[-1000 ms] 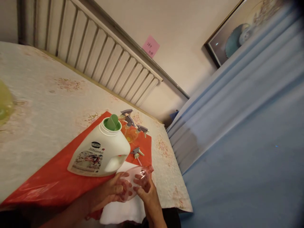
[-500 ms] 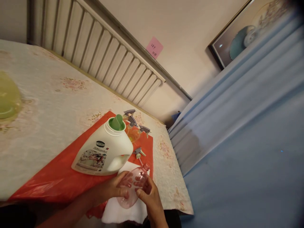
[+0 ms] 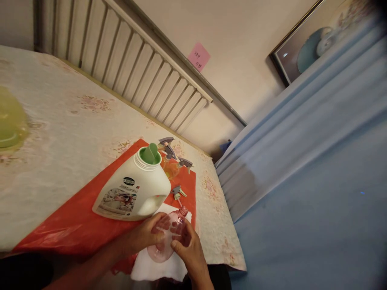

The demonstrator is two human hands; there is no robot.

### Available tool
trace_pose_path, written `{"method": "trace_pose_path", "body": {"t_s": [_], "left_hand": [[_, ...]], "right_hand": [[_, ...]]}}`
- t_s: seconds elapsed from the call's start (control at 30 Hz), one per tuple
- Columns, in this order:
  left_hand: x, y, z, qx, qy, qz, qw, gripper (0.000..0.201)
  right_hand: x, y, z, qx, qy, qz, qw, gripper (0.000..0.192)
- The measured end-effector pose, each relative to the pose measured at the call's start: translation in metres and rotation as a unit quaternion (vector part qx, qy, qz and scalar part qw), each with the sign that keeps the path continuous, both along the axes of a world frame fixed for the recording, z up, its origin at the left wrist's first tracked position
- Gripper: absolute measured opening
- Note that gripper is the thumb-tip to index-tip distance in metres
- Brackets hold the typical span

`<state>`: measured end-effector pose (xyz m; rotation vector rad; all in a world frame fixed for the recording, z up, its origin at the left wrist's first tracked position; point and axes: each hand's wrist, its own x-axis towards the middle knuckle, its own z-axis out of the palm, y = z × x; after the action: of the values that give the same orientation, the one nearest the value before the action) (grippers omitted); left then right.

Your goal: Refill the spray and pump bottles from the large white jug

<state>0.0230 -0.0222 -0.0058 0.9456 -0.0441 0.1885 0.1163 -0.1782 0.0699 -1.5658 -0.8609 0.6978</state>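
A clear pink spray bottle (image 3: 163, 247) without its top is held between both hands, tilted, its neck pointing up and right. My left hand (image 3: 154, 230) is closed around its left side. On the right side, my right hand (image 3: 189, 245) grips it, with fingers showing through the plastic. Under the bottle lies a white cloth (image 3: 148, 270). Just beyond its mouth, a grey spray head (image 3: 177, 192) lies on the red plastic sheet (image 3: 75, 213). A large white jug (image 3: 136, 189) with an uncapped green spout stands to the left of the hands.
Several spray bottles with grey trigger heads (image 3: 185, 162) stand behind the jug. A yellow translucent container (image 3: 12, 121) sits at the left on the flowered tablecloth (image 3: 66, 133). A radiator (image 3: 130, 60) lines the back; a blue curtain (image 3: 296, 181) hangs at the right.
The pink bottle has turned slightly in my hands, its neck shifting a little left. Both hands keep hold of it. The view has shifted slightly.
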Motion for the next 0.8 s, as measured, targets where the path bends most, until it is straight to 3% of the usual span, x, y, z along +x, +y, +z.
{"method": "trace_pose_path", "body": {"t_s": [0.27,0.53,0.8], "left_hand": [[0.0,-0.004,0.002,0.153,-0.015,0.114,0.981,0.056],[-0.001,-0.006,0.005,0.15,0.019,0.128,0.98,0.051],[0.003,-0.008,-0.007,0.158,0.006,0.113,0.981,0.063]], "right_hand": [[-0.007,0.007,-0.001,-0.02,-0.023,-0.022,0.999,0.076],[-0.007,0.006,-0.016,-0.034,-0.048,-0.099,0.993,0.071],[-0.006,0.005,-0.013,-0.03,-0.067,-0.085,0.994,0.071]]}}
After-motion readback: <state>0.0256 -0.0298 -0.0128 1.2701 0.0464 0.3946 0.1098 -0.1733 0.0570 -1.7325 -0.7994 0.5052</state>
